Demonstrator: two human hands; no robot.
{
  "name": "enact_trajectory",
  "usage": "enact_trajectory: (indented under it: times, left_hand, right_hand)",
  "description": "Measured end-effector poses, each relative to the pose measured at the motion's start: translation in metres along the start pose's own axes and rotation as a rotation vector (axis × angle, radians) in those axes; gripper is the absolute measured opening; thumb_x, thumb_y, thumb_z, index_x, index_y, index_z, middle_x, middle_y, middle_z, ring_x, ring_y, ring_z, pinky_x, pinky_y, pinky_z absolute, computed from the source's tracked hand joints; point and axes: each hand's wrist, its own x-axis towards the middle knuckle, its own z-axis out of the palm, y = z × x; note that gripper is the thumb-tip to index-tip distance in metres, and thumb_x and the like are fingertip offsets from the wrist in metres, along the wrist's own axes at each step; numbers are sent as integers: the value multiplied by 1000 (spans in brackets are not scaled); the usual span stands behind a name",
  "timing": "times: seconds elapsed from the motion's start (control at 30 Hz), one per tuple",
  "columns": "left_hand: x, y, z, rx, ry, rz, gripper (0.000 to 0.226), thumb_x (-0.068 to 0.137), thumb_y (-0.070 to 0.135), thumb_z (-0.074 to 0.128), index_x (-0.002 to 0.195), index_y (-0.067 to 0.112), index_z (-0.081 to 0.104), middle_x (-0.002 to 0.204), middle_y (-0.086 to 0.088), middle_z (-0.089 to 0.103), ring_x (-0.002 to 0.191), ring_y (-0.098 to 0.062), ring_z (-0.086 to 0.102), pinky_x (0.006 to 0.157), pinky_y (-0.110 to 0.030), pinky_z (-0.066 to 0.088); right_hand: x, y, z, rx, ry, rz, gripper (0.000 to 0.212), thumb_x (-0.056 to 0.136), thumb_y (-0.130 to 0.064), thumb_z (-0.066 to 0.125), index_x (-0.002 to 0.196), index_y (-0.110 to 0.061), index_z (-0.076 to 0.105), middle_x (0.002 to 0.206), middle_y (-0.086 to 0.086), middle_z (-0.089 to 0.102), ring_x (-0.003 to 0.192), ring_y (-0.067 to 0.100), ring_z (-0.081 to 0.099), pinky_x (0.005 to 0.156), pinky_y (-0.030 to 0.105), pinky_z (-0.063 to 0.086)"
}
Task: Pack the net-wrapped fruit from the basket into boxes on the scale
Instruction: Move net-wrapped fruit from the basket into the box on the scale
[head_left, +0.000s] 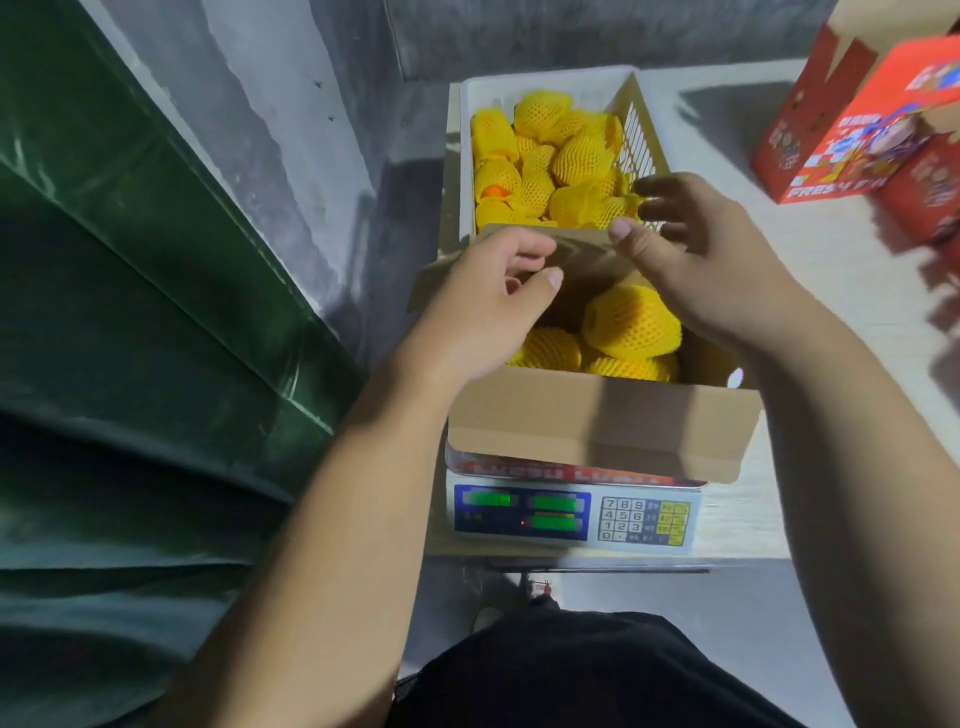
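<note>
Dim indoor light falling from above, hard shadows lying across the pale table (831, 291), the red boxes (852, 119) at the right edge smearing with motion blur, wide-angle distortion bending the edges, green scale display (519, 512) glaring.

The fruit (630, 322) wears yellow net with a criss-cross pattern. The box (597, 421) is plain brown, and the basket (519, 88) is white. The scale (571, 514) has green screens on a blue panel.
</note>
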Motion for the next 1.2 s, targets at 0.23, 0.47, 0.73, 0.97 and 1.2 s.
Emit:
enact_trajectory:
  times: [0.23, 0.47, 0.73, 0.97, 1.2]
  left_hand:
    - [-2, -6, 6, 159, -43, -29, 34, 106, 29, 59, 140, 24, 61, 134, 10, 63, 123, -4, 59, 103, -27, 50]
    - [-29, -12, -1, 213, -19, -38, 25, 106, 29, 57, 129, 29, 68, 124, 9, 68, 114, -12, 65, 100, -42, 55]
    - [-79, -12, -15, 232, 37, 14, 18, 104, 30, 56, 115, 33, 70, 111, 12, 70, 107, -13, 66, 95, -42, 55]
    - [-101, -12, -15, 223, 30, 44, 16, 104, 35, 56, 115, 35, 68, 106, 7, 69, 101, -13, 66, 89, -41, 57]
    - [-83, -11, -9, 152, 3, 48, 16, 105, 31, 56, 115, 33, 69, 106, 9, 72, 103, -13, 68, 92, -38, 56]
  right_hand:
    - [-7, -3, 18, -35, -254, -98, 37, 101, -38, 66, 133, -21, 63, 126, -1, 67, 119, 14, 65, 105, 44, 53]
    - [-39, -24, 32, -50, -318, -198, 30, 103, -17, 62, 133, -13, 64, 125, 2, 70, 118, 15, 65, 105, 45, 51]
    - [-87, -51, 42, -51, -275, -253, 36, 101, -5, 58, 135, -15, 66, 124, -3, 71, 113, 10, 66, 103, 35, 52]
    - [-114, -61, 42, -36, -253, -246, 38, 102, -6, 57, 137, -15, 65, 124, -3, 71, 113, 4, 64, 98, 15, 49]
    - [-100, -52, 35, 3, -223, -206, 35, 101, -8, 59, 135, -16, 67, 121, -4, 73, 113, 6, 66, 103, 36, 53]
